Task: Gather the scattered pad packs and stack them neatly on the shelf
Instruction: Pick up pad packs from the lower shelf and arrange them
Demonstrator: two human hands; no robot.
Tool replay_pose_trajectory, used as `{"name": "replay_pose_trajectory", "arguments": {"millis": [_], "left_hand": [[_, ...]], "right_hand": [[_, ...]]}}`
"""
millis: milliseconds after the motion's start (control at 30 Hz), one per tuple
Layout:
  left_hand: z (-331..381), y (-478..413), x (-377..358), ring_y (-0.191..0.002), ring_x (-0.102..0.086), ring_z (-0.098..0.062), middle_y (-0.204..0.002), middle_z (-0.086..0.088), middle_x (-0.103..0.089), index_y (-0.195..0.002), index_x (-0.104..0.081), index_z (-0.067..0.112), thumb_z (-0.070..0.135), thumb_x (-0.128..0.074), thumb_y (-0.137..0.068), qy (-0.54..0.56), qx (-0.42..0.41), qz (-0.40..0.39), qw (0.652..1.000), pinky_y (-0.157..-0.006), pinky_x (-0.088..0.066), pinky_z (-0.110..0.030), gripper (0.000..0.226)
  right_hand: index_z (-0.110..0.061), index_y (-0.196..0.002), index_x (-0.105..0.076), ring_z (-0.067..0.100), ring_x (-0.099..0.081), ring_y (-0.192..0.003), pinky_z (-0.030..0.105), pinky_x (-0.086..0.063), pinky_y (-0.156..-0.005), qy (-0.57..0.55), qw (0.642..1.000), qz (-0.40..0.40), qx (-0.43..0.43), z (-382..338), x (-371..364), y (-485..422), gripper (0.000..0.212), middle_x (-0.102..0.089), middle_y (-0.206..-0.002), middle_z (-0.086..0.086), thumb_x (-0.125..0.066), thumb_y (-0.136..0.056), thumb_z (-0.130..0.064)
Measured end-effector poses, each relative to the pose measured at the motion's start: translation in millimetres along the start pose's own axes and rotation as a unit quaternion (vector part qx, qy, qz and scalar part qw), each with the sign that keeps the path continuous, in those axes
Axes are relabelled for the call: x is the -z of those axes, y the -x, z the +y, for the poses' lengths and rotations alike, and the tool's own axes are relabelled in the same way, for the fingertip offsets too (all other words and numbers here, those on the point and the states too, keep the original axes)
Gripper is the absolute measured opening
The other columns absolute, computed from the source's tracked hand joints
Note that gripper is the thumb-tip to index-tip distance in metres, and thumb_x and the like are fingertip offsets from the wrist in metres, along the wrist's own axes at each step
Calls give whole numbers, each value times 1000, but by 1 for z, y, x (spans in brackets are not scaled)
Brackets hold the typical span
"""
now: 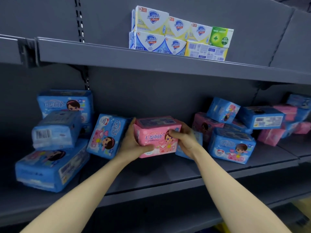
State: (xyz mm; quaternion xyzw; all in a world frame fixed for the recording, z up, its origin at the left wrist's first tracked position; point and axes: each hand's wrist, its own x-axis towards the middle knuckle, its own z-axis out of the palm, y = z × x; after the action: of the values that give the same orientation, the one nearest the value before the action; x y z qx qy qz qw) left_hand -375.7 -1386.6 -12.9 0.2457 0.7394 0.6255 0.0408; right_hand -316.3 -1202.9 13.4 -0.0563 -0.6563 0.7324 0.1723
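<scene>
L hand [133,145], R hand [186,140] grip 1 pink pack [156,132]; ~10 blue [231,145].

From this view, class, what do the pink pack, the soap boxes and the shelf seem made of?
Pink pack: soft plastic film, glossy, with rounded puffy corners. Soap boxes: printed card, seemingly, from sharp flat edges. Shelf: probably painted metal, matt grey, with slotted uprights.

A dark grey shelf [168,175] was laid under the grip, dimly lit. A grey back panel [159,95] was set behind it. An upper shelf [117,56] was hung on brackets above, and a slotted upright [80,22] was fixed up-left of it.
</scene>
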Motion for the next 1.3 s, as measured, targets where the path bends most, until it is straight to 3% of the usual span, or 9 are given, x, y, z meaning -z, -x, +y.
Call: {"name": "replay_pose_trajectory", "arguments": {"millis": [167, 233, 333, 400, 533, 633, 733, 967, 1300], "left_hand": [[14, 9, -8, -127, -42, -10, -140, 8, -40, -149, -7, 29, 6, -85, -59, -48, 5, 33, 998, -108, -37, -36, 122], [22, 16, -13, -124, -42, -5, -136, 11, -41, -149, -7, 26, 9, -86, -60, -67, 1, 44, 997, -105, -38, -26, 120], [37, 27, -19, -115, -46, -4, -123, 15, -45, -146, -20, 21, 10, -85, -63, -111, 1, 74, 991, -85, -38, -7, 106], [42, 34, -19, -114, -50, -8, -118, 13, -48, -142, -26, 19, 13, -84, -63, -147, 6, 86, 985, -84, -38, -13, 98], [50, 54, -20, -110, -56, -18, -121, 0, -57, -139, -32, 15, 19, -83, -65, -244, 35, 109, 963, -80, -39, -19, 89], [55, 69, -20, -110, -57, -26, -119, -7, -60, -135, -39, 12, 18, -81, -66, -299, 47, 142, 943, -79, -42, -24, 81], [63, 86, -23, -120, -46, -29, -131, -13, -48, -137, -37, 8, 16, -78, -70, -353, 54, 180, 916, -86, -39, -28, 79], [76, 128, -10, -123, -40, -36, -146, -13, -15, -139, -33, 15, 23, -76, -74, -442, 104, 202, 868, -94, -43, -39, 79], [84, 200, 50, -119, -45, -32, -142, -6, -28, -135, -43, 18, 24, -75, -73, -475, 180, 282, 814, -90, -42, -36, 71]], "right_hand": [[-20, -123, -41, 14, -61, -98, 26, -52, -84, 118, 992, -37, 28, -5, 9, 4, 70, -62, -104, -2, -72, -70, 14], [-26, -126, -34, 6, -59, -97, 18, -50, -82, 149, 987, -38, 48, -5, 11, 7, 81, -58, -104, -9, -74, -68, 13], [-21, -140, -33, 10, -56, -105, 28, -49, -93, 224, 969, -51, 86, -3, 14, 13, 93, -55, -111, -10, -80, -63, 4], [-16, -138, -39, 15, -55, -112, 34, -47, -98, 273, 953, -55, 116, -3, 14, 18, 90, -55, -117, -4, -82, -61, 0], [-13, -138, -44, 24, -47, -119, 20, -36, -93, 389, 906, -73, 153, -6, 5, 31, 80, -45, -129, 12, -80, -67, -11], [-15, -139, -43, 27, -47, -118, 26, -39, -96, 437, 878, -94, 171, -7, -6, 41, 77, -37, -134, 12, -78, -70, -18], [-15, -137, -43, 32, -48, -118, 32, -43, -95, 462, 857, -118, 196, -10, -18, 52, 71, -30, -139, 12, -74, -73, -21], [-16, -133, -43, 36, -45, -115, 36, -45, -93, 486, 827, -178, 221, -12, -55, 78, 67, -27, -136, 13, -72, -73, -24], [-22, -139, -40, 33, -34, -126, 39, -42, -98, 449, 806, -301, 242, -11, -140, 125, 69, -22, -143, 10, -69, -77, -24]]}}
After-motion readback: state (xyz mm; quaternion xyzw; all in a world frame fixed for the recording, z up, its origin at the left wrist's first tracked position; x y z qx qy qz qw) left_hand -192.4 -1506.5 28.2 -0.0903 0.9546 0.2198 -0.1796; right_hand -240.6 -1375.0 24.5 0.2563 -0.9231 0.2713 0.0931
